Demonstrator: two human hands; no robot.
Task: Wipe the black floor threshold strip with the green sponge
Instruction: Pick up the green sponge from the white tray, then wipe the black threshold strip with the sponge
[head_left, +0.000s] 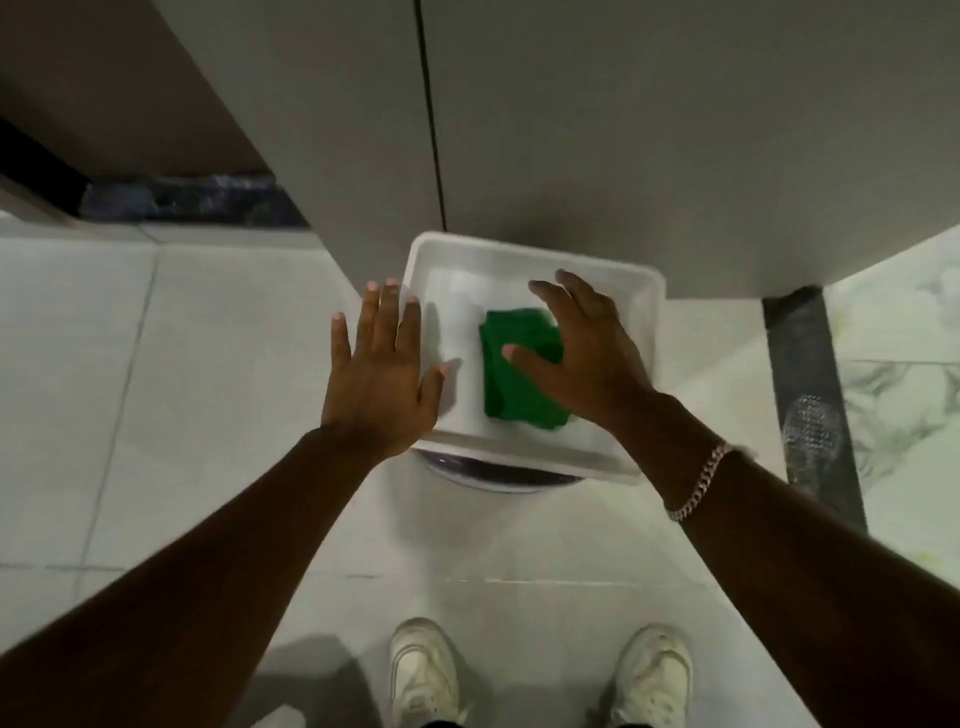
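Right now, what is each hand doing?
Left hand: open, fingers spread, holding nothing.
Right hand: open over the green sponge, not gripping it.

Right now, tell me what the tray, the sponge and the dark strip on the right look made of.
The tray looks like white plastic: smooth, faintly glossy, with a moulded rounded rim. The sponge looks like green scouring fibre or foam, matte and soft-edged; I cannot tell which. The dark strip looks like polished black stone, going by its faint sheen and mottling, though it could be tile.
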